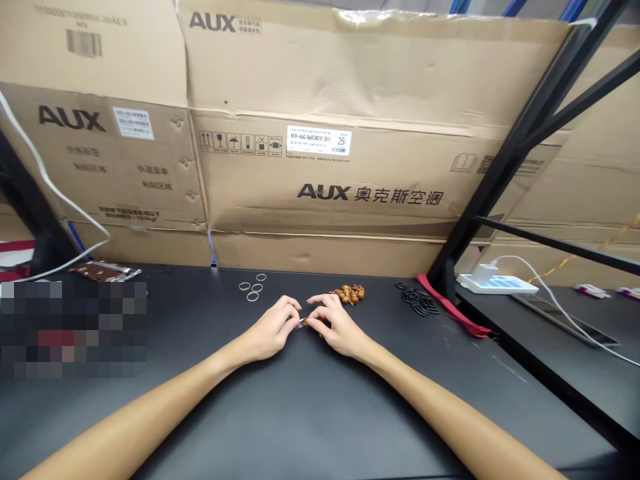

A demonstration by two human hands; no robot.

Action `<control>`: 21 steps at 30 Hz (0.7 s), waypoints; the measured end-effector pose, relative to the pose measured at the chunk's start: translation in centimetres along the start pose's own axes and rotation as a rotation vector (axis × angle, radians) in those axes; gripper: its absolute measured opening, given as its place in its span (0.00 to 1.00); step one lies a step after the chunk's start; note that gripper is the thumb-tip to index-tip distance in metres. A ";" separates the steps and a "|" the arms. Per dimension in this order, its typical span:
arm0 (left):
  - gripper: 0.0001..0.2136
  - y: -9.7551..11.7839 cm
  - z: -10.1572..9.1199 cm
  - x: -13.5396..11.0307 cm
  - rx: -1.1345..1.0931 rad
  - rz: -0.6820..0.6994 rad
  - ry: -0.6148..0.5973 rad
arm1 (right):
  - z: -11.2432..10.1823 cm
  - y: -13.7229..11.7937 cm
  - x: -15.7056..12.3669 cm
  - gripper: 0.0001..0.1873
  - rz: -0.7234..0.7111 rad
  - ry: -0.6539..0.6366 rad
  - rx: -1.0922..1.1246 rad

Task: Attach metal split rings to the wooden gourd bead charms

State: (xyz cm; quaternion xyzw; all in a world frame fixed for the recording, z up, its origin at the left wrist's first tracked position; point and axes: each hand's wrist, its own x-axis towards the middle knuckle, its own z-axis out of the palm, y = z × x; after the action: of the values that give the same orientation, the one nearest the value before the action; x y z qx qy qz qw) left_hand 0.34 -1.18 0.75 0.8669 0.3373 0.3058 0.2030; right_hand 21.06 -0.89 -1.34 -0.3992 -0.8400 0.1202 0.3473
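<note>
My left hand [274, 327] pinches a metal split ring [301, 323], only part of which shows between my hands. In my right hand [336, 325] is a small brown bead-like charm [313, 322], mostly covered by the fingers and touching or very near the ring. Both hands are low over the dark table. Just behind my right hand lies a pile of brown charms [350, 294]. Several loose split rings [253, 292] lie beyond my left hand. Whether the ring passes through the charm is hidden.
Several black clips or links [420, 300] lie at the right beside a red strap [455, 310]. A white power strip [495, 285] with a cable stands farther right. Large cardboard boxes [320, 87] wall off the back, and a black metal frame [520, 133] slants up at right.
</note>
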 end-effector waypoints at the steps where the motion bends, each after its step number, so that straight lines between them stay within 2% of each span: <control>1: 0.12 -0.1 0.0 0.0 -0.005 -0.005 -0.001 | 0.0 0.0 0.0 0.07 -0.004 -0.001 0.001; 21: 0.09 0.0 -0.1 0.0 -0.048 0.058 -0.083 | 0.1 -0.3 -0.1 0.07 -0.089 -0.016 -0.108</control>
State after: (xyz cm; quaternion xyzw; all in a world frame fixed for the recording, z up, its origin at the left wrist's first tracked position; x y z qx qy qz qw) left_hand 0.31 -1.15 0.79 0.8831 0.2961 0.2833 0.2284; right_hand 20.89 -1.13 -1.30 -0.3787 -0.8649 0.0625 0.3235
